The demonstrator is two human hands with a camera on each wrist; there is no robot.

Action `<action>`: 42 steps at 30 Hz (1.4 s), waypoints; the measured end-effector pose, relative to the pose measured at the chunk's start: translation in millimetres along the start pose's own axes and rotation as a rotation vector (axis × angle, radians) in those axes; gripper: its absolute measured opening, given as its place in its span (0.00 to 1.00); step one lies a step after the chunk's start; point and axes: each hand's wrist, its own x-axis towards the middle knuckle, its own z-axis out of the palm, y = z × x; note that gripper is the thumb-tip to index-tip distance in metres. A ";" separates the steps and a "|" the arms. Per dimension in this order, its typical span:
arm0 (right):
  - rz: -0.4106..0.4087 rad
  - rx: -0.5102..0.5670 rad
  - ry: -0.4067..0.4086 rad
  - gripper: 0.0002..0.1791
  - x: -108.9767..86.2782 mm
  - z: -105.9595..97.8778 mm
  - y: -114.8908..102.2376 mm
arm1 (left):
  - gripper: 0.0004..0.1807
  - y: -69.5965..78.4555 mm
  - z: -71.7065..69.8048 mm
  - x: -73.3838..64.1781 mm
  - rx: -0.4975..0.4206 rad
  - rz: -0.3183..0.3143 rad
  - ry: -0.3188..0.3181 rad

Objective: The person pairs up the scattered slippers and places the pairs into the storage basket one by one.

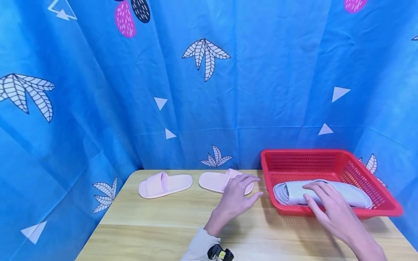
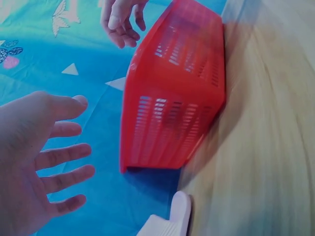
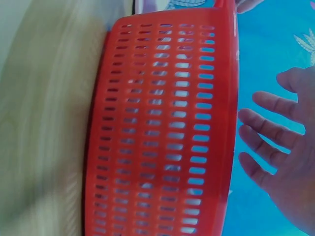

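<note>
My left hand hovers above the table between a pink slipper and the red basket, its fingers spread and holding nothing. Over the near rim of the basket hangs my right hand, fingers loosely bent with nothing in them. Beneath it, white slippers, stacked together, lie inside the basket; part of them is hidden by the hand. In the right wrist view the fingers are apart from the basket wall. A second pink slipper lies farther left.
The wooden table carries the basket at its right side and both pink slippers along its back edge. A blue patterned curtain hangs behind and on both sides. A dark band with a small device sits on the left wrist.
</note>
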 end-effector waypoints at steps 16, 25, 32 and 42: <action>-0.046 0.033 0.030 0.21 27.6 11.8 -20.9 | 0.22 -22.7 -41.2 -12.4 -0.027 -0.001 0.110; -0.051 0.069 0.019 0.22 37.7 19.1 -30.6 | 0.22 -40.2 -62.3 -21.6 -0.076 -0.075 0.184; -0.098 0.084 0.038 0.23 47.6 25.2 -35.0 | 0.23 -46.1 -72.4 -25.8 -0.074 -0.103 0.205; -0.062 0.119 0.039 0.28 59.3 30.3 -49.7 | 0.23 -55.4 -81.9 -30.6 -0.086 -0.097 0.210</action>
